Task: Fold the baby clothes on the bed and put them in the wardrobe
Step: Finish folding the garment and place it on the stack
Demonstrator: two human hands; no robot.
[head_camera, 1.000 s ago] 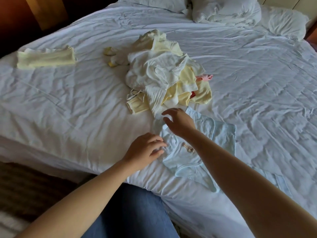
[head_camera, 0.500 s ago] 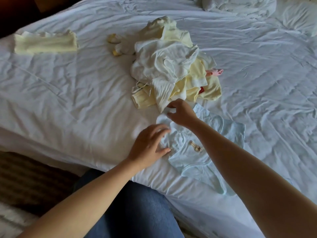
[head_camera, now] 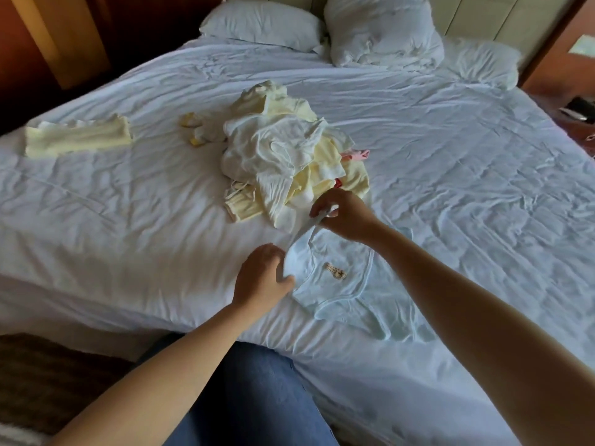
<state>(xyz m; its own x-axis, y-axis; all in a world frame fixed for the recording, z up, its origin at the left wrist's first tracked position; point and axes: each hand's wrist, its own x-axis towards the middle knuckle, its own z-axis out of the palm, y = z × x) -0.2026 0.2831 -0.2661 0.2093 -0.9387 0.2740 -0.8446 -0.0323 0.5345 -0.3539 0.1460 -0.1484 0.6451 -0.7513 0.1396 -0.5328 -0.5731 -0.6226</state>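
Note:
A pale blue baby garment [head_camera: 338, 281] with a small brown label lies near the bed's front edge. My right hand [head_camera: 344, 214] pinches its far corner and lifts it off the sheet. My left hand [head_camera: 260, 278] grips the garment's left edge, thumb over the cloth. Behind them sits a loose pile of yellow and white baby clothes [head_camera: 289, 159] with a bit of pink showing. A folded yellow piece [head_camera: 77, 140] lies at the far left of the bed.
The white wrinkled bed sheet [head_camera: 467, 188] spreads wide to the right. Pillows [head_camera: 380, 30] line the headboard. Small yellow socks [head_camera: 193, 130] lie left of the pile. A dark wooden wall [head_camera: 58, 37] stands at the left. My jeans-clad leg [head_camera: 251, 397] is against the bed edge.
My right hand has closed on the blue garment's far corner and raised it. My left hand has taken hold of the left edge. The camera has tilted up.

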